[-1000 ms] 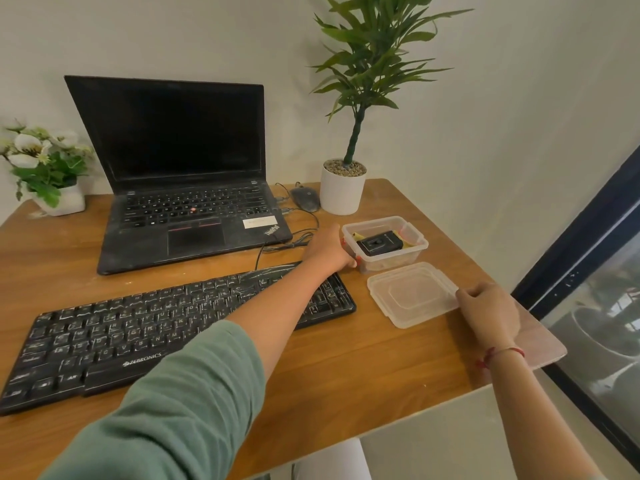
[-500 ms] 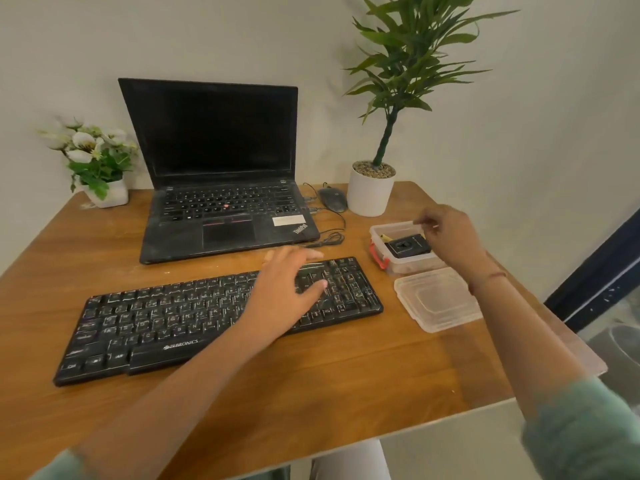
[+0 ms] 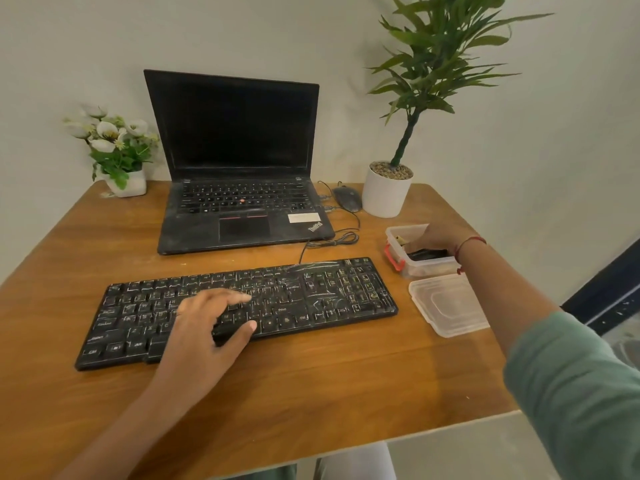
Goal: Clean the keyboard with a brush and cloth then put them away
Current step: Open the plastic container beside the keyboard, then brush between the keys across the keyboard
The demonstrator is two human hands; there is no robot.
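Observation:
A dusty black keyboard [image 3: 329, 292] lies across the middle of the wooden table [image 3: 311, 382]. My left hand [image 3: 207, 327] rests on its middle keys, fingers spread, thumb at the front edge. At the right stands a small clear plastic box [image 3: 398, 237] with a red clasp. My right hand [image 3: 438, 237] reaches down into it, over a black item [image 3: 427, 255] and something yellow. The fingertips are hidden inside the box. No brush or cloth shows plainly.
The box's clear lid [image 3: 450, 306] lies upturned near the table's right edge. Behind the keyboard an open black laptop [image 3: 239, 168] stands, with a mouse [image 3: 347, 199], coiled cable [image 3: 332, 239] and white potted plant [image 3: 388, 192] to its right. A flower pot [image 3: 126, 183] sits back left.
My left hand left the box and settled on the keyboard's middle keys. My right hand came off the table's edge and dipped into the box. The view shifted left.

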